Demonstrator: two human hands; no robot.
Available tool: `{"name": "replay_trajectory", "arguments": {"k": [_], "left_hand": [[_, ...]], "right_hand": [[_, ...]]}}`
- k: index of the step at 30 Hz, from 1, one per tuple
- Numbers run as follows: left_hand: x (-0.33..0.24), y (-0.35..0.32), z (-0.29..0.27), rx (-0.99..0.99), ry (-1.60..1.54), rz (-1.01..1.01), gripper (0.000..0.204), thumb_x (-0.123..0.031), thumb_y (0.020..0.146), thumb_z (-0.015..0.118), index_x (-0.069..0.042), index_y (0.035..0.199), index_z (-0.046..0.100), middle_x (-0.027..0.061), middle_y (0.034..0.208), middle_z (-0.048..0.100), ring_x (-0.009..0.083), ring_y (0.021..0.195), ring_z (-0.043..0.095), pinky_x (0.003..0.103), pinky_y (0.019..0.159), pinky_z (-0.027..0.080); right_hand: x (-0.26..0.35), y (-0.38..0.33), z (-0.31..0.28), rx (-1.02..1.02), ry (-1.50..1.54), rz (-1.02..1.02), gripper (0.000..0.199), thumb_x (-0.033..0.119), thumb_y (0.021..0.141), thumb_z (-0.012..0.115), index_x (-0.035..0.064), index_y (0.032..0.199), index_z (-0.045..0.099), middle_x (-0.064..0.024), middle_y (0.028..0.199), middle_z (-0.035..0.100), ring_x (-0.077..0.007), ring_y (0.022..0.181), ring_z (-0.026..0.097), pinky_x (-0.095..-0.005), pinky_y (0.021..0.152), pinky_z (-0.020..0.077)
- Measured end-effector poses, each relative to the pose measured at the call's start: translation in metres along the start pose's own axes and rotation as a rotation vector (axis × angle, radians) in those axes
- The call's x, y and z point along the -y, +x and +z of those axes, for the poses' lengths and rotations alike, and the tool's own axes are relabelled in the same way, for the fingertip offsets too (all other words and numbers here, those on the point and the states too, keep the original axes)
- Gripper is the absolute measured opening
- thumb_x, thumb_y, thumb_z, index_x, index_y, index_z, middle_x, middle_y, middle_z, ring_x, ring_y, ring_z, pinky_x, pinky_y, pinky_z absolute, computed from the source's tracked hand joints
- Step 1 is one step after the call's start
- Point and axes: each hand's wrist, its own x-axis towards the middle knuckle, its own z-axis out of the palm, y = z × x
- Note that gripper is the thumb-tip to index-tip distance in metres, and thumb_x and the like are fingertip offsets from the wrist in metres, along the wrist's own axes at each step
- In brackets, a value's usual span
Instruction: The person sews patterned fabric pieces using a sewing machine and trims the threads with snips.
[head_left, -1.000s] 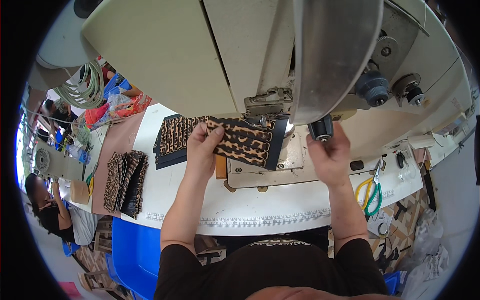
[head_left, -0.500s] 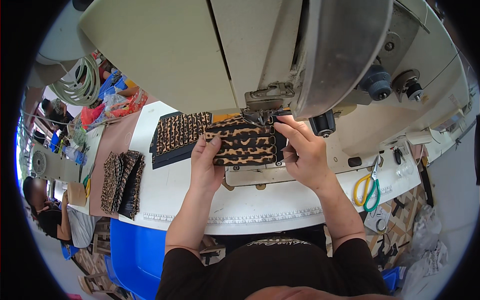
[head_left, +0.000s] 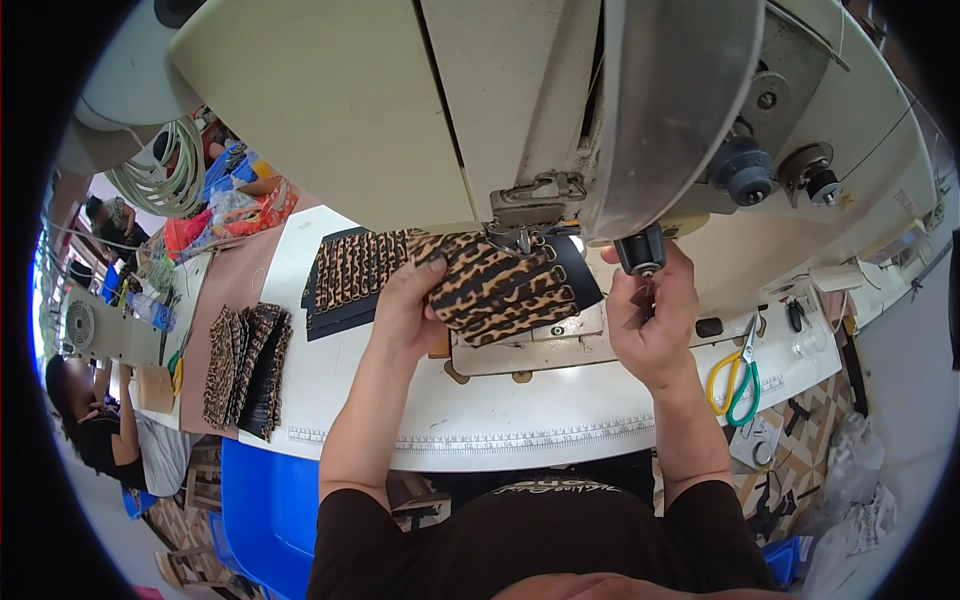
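My left hand (head_left: 405, 305) grips the left edge of a black panel with leopard-print strips (head_left: 510, 295), thumb on top. The panel lies tilted under the presser foot (head_left: 525, 238) of a sewing machine (head_left: 330, 110), its right end lower than its left. Beside the machine's black knob (head_left: 640, 250), my right hand (head_left: 660, 315) is off the panel with its fingers curled. Part of those fingers is hidden behind the knob, and what they hold, if anything, does not show. A stack of similar striped panels (head_left: 360, 268) rests left of the presser foot.
More leopard-print pieces (head_left: 242, 370) lie at the table's left end. Scissors with yellow and green handles (head_left: 735, 380) are at the right, near a printed ruler strip (head_left: 500, 440) along the front edge. A blue bin (head_left: 265, 510) stands below left. A person (head_left: 105, 420) sits far left.
My right hand has let go of the panel's right end and moved right and down to the black knob. The panel has swung, its right end dropping, still held by my left hand.
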Motion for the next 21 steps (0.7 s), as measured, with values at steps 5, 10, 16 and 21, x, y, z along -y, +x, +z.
{"name": "replay_trajectory", "arguments": {"k": [5, 10, 16, 21], "left_hand": [[0.03, -0.034, 0.021, -0.117, -0.074, 0.151, 0.013, -0.002, 0.082, 0.053, 0.0, 0.095, 0.054, 0.0065, 0.08, 0.06, 0.0048, 0.046, 0.046, 0.016, 0.041, 0.039], [0.051, -0.048, 0.044, -0.31, -0.125, 0.256, 0.021, 0.002, 0.082, 0.051, -0.001, 0.102, 0.051, 0.0087, 0.095, 0.06, 0.0125, 0.077, 0.06, 0.023, 0.064, 0.05], [0.067, -0.056, 0.051, -0.149, -0.075, 0.304, 0.034, 0.004, 0.08, 0.052, -0.001, 0.113, 0.044, 0.0095, 0.106, 0.056, 0.0153, 0.093, 0.056, 0.028, 0.079, 0.047], [0.061, -0.053, 0.052, -0.11, -0.053, 0.287, 0.037, 0.001, 0.081, 0.053, -0.001, 0.116, 0.042, 0.0101, 0.11, 0.053, 0.0157, 0.099, 0.054, 0.03, 0.083, 0.046]], "right_hand": [[0.001, -0.003, 0.001, 0.134, -0.037, 0.117, 0.044, -0.006, 0.069, 0.053, 0.0057, 0.109, 0.039, -0.0061, 0.067, 0.055, -0.0175, 0.052, 0.056, -0.0274, 0.047, 0.0423], [0.002, -0.006, 0.003, 0.133, -0.163, 0.11, 0.045, -0.004, 0.07, 0.056, 0.0061, 0.11, 0.039, -0.0059, 0.073, 0.052, -0.0175, 0.054, 0.056, -0.0269, 0.049, 0.0431], [0.004, -0.022, 0.011, -0.057, 0.245, 0.435, 0.039, 0.009, 0.081, 0.057, 0.0037, 0.113, 0.035, -0.001, 0.076, 0.048, -0.0042, 0.049, 0.043, -0.0158, 0.044, 0.0371], [-0.003, -0.021, 0.015, -0.03, 0.948, 0.9, 0.039, 0.009, 0.083, 0.054, 0.0032, 0.114, 0.031, -0.0017, 0.071, 0.048, -0.0028, 0.046, 0.036, -0.0168, 0.039, 0.0299]]}}
